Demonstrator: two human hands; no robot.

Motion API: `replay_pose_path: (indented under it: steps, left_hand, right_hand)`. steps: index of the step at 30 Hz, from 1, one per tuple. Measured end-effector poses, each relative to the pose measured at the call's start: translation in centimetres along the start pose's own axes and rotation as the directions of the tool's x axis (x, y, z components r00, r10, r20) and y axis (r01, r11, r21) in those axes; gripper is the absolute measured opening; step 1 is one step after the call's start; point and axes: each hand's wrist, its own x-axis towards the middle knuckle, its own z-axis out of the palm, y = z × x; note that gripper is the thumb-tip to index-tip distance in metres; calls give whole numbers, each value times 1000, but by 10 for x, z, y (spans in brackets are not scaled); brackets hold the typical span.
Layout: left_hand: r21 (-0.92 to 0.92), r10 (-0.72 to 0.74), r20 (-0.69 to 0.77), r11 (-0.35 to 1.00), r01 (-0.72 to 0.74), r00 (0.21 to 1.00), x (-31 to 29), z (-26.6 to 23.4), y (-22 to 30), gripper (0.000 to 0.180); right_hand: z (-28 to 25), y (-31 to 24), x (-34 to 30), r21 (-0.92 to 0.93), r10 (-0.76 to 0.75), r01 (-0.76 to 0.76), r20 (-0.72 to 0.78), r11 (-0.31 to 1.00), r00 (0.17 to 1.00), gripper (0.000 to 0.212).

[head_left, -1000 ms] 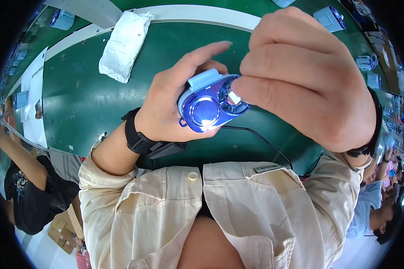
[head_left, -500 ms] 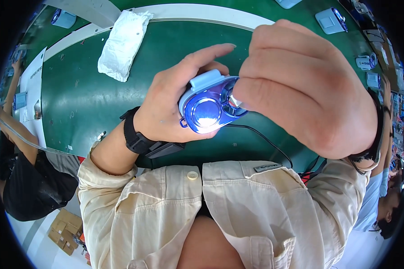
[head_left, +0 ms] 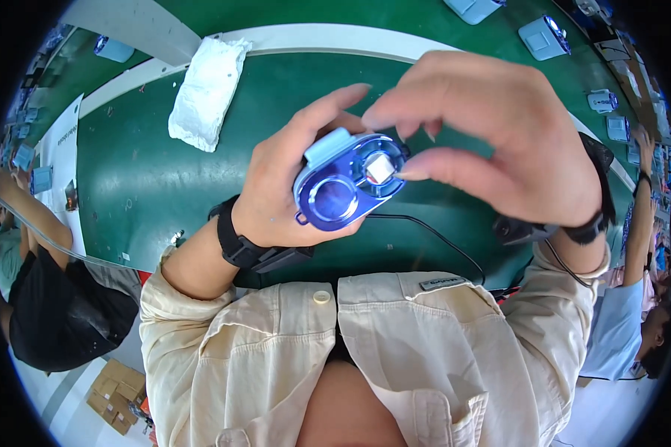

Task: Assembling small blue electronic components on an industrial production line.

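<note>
My left hand point(head_left: 276, 179) is wrapped round a light-blue container point(head_left: 328, 147) with a shiny purple-blue top, held tilted over the bench. The top has a round clear window point(head_left: 332, 201) and, beside it, a ring-shaped opening point(head_left: 362, 158). A small white square piece point(head_left: 380, 169) sits in that opening. My right hand point(head_left: 492, 134) is just to the right with thumb and fingers apart in a C shape. Its thumb tip is close to the white piece; whether it touches I cannot tell. The container's underside is hidden by my left palm.
A crumpled white plastic bag point(head_left: 210, 93) lies at the back left of the green bench point(head_left: 142, 194). A black cable point(head_left: 440, 231) runs below the container. Similar blue containers point(head_left: 544, 39) stand beyond the pale rail point(head_left: 313, 37). Other people work at both sides.
My right hand has opened from a closed pinch over the round opening and drawn back slightly, so the white piece now shows. The left hand keeps its hold on the container.
</note>
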Motion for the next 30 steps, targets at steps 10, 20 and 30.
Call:
replay_pose_path:
  steps: [10, 20, 30]
  left_hand:
    - [132, 162, -252, 982, -132, 954, 4, 1, 8, 97]
    - [268, 164, -437, 962, -46, 884, 9, 10, 19, 98]
    - [-1, -7, -402, 1000, 7, 915, 1, 8, 18, 87]
  right_hand:
    - [63, -2, 8, 780, 338, -99, -149, 618, 929, 40]
    - [66, 5, 24, 815, 427, -107, -182, 570, 886, 44]
    - [64, 2, 23, 689, 250, -31, -221, 724, 943, 39]
